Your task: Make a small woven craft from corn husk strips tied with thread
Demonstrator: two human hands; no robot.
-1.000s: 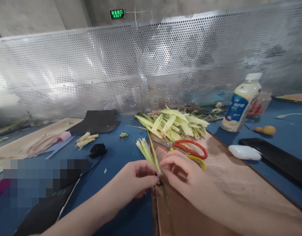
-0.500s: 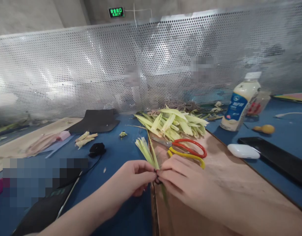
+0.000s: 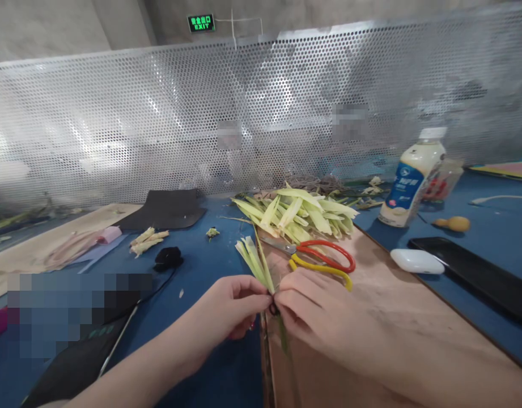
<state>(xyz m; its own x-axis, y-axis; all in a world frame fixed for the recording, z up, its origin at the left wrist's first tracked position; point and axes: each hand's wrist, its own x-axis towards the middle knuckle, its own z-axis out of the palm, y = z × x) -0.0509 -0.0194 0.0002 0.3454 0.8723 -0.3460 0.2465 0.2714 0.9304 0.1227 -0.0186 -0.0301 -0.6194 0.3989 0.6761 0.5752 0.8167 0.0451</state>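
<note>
A small bundle of pale green corn husk strips [image 3: 255, 263] fans up and away from my fingertips. My left hand [image 3: 235, 306] is closed in a pinch at its narrow lower end. Just under the pinch shows a small loop of dark cord [image 3: 274, 309]. My right hand [image 3: 318, 309] is closed too, thumb and fingers pressed together at the cord, its tips almost touching the left ones. A thin green strip [image 3: 283, 335] hangs below, partly blurred. Behind the right hand lie scissors [image 3: 329, 255] with one red and one yellow handle.
A heap of husks [image 3: 298, 212] lies on the wooden board [image 3: 388, 311]. To the right are a bottle [image 3: 409, 184], white case [image 3: 417, 261], black phone [image 3: 473, 277] and small gourd [image 3: 454, 224]. Leftward lie black cord [image 3: 168, 259] and husk scraps [image 3: 149, 242]. A perforated metal screen [image 3: 179, 124] stands behind.
My right fingers have closed from a looser, spread pose into a pinch beside the left fingertips. The husk bundle and left hand have hardly moved.
</note>
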